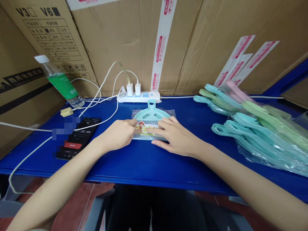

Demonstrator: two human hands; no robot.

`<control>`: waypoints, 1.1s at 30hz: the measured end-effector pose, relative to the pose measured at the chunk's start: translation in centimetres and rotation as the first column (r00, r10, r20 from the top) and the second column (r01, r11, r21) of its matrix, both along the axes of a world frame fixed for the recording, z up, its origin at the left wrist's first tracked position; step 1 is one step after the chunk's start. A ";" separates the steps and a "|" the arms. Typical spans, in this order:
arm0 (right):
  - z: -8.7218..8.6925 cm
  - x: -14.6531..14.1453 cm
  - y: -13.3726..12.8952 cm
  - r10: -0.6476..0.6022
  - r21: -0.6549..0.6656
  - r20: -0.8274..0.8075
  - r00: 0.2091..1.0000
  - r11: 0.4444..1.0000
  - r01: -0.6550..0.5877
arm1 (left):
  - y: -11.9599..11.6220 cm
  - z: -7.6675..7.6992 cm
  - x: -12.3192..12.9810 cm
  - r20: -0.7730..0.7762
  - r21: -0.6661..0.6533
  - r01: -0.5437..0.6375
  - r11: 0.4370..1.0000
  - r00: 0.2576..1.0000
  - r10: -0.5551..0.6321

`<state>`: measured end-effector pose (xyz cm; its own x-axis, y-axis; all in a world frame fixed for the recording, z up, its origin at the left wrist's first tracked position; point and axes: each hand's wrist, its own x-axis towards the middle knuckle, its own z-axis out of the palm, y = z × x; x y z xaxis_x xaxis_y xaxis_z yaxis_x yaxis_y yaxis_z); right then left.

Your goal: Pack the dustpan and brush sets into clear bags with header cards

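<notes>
In front of me lies a light-blue plastic piece (151,110) with a ring-ended handle and slots, inside a clear plastic bag (172,113). A colourful printed label (146,126) covers its lower half. At the label's left edge is my left hand (122,133), its fingers curled and closed on that edge. My right hand (176,136) rests over the right side, index finger stretched across the label and thumb apart on the blue table. My fingers hide parts of the label and of the bagged piece.
Bagged plastic pieces (260,134) in blue, green and pink pile up at the right. Behind stands a white power strip (146,97) with chargers and cables. Left are a phone (80,136) and a tilted water bottle (63,84). Cardboard (130,38) walls the table (154,163).
</notes>
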<state>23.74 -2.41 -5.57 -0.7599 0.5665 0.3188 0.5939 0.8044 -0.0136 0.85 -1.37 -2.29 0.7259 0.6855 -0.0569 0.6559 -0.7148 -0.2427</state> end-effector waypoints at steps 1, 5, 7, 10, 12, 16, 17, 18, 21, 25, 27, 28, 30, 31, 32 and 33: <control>-0.1 -0.2 -0.1 -0.003 0.002 0.009 1.000 1.000 0.003 | -0.1 0.0 0.0 0.002 0.001 0.004 1.000 1.000 -0.004; -0.4 -0.6 -0.2 -0.020 -0.025 0.033 0.999 0.999 0.021 | -0.1 0.1 -0.3 0.024 0.043 0.011 0.999 1.000 -0.012; -0.5 -0.6 -0.2 -0.023 -0.031 0.033 0.999 0.999 0.024 | -0.1 0.4 -0.4 0.018 0.070 -0.012 0.997 1.000 0.011; -0.6 -0.5 -0.1 -0.022 -0.032 0.031 0.999 0.999 0.023 | 0.0 0.8 -0.6 -0.006 0.081 -0.068 0.994 0.998 0.069; -0.6 -0.4 -0.1 -0.020 -0.029 0.031 0.999 0.999 0.021 | 0.0 1.0 -0.5 -0.018 0.066 -0.086 0.994 0.996 0.088; -0.8 -0.4 0.0 -0.013 -0.013 0.024 1.000 1.000 0.014 | -0.2 1.1 -0.3 -0.061 -0.007 -0.091 0.996 0.994 0.091; -0.7 -0.4 0.0 -0.011 -0.011 0.024 1.000 1.000 0.012 | -0.2 1.0 -0.2 -0.075 -0.018 -0.094 0.995 0.993 0.092; -0.7 -0.4 0.0 -0.009 -0.011 0.025 1.000 1.000 0.009 | -0.3 1.0 -0.1 -0.087 -0.025 -0.096 0.995 0.992 0.094; -0.5 -0.3 0.1 0.000 -0.020 0.027 1.000 1.000 0.000 | -0.4 0.9 0.0 -0.101 -0.031 -0.097 0.995 0.991 0.093; -0.2 -0.2 0.0 0.004 -0.025 0.002 1.000 1.000 -0.004 | -0.4 0.6 0.0 -0.066 -0.018 -0.104 0.994 0.992 0.103; -0.2 -0.1 0.0 0.005 -0.024 0.000 1.000 1.000 -0.005 | -0.5 0.4 0.1 -0.052 0.017 -0.117 0.993 0.992 0.118; -0.3 -0.1 0.0 0.005 -0.023 0.003 1.000 1.000 -0.005 | -0.5 0.4 0.2 -0.047 0.039 -0.119 0.992 0.992 0.120; -0.3 -0.1 0.0 0.002 -0.022 0.009 1.000 1.000 -0.002 | -0.6 0.2 0.3 -0.032 0.085 -0.107 0.991 0.993 0.110; -0.4 -0.1 0.0 0.001 -0.022 0.011 1.000 1.000 -0.001 | -0.7 0.1 0.4 -0.022 0.103 -0.092 0.990 0.995 0.095; -0.4 -0.1 0.0 -0.002 -0.020 0.012 1.000 1.000 0.002 | -0.7 0.0 0.5 -0.009 0.117 -0.075 0.990 0.997 0.076; -0.4 -0.1 0.0 -0.003 -0.020 0.012 1.000 1.000 0.003 | -0.8 0.0 0.5 0.003 0.129 -0.058 0.990 0.998 0.058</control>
<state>23.62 -2.40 -5.99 -0.7621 0.5746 0.2984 0.5963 0.8025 -0.0225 1.40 -2.15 -2.32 0.6849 0.7278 0.0336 0.6948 -0.6386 -0.3308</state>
